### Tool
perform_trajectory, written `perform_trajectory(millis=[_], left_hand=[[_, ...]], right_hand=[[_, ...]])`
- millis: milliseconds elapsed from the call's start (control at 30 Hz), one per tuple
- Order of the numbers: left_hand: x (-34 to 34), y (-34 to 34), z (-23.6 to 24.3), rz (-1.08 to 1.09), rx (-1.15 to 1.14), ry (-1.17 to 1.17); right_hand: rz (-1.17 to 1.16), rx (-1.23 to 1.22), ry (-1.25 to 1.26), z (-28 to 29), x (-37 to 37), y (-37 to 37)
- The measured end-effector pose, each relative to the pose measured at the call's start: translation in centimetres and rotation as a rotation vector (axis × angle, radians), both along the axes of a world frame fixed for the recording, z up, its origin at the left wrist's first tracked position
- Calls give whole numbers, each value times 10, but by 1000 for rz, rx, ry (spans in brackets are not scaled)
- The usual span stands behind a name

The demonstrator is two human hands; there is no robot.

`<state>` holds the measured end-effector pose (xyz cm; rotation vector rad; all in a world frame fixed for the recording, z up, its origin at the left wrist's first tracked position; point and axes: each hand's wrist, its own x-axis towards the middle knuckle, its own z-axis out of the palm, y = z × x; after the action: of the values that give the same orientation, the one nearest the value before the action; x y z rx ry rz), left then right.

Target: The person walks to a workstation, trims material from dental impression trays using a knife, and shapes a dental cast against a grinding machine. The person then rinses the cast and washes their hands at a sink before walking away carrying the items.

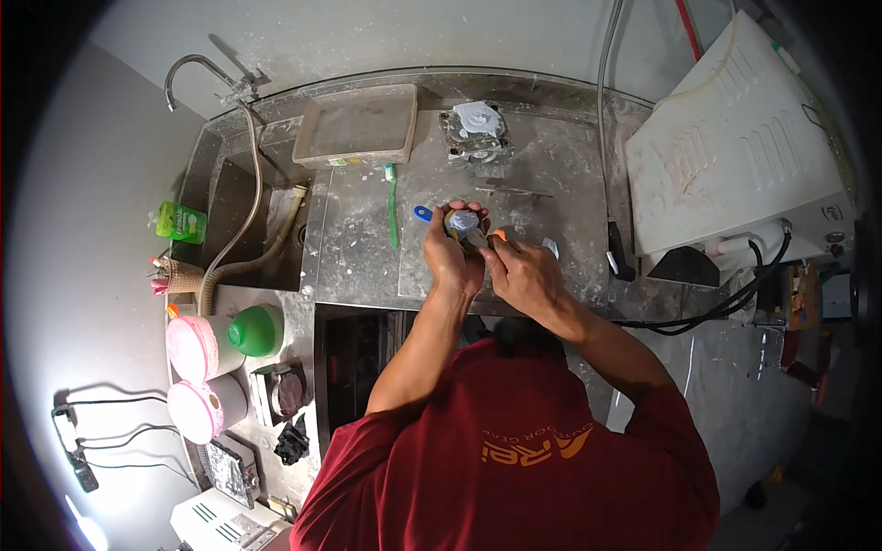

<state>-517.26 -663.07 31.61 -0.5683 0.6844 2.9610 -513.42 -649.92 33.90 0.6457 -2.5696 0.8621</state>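
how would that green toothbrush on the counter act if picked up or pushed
The toothbrush looks thin and plastic, so probably light for its length. Its nearly straight shape suggests it would stay stiff rather than droop. Lying flat on the metal counter, it would likely slide if nudged, though the speckled surface might add some drag.

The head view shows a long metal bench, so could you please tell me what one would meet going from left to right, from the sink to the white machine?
Sink, green brush, left hand, right hand, black nozzle, white machine.
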Motion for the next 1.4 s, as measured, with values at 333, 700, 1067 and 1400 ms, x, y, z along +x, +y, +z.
perform_trajectory(millis=[333,700,1067,1400], left_hand=[[-1,0,-2,-26,41,-19],[-4,-11,-3,-118,163,-44],[-5,-5,-3,-102,-54,-159],[-2,-11,-3,-41,-10,-66]], right_hand=[[15,-46,-62,-5,1,0],[-28,17,-142,7,-1,-2],[82,419,10,17,-7,2],[33,202,4,-2,1,-8]])
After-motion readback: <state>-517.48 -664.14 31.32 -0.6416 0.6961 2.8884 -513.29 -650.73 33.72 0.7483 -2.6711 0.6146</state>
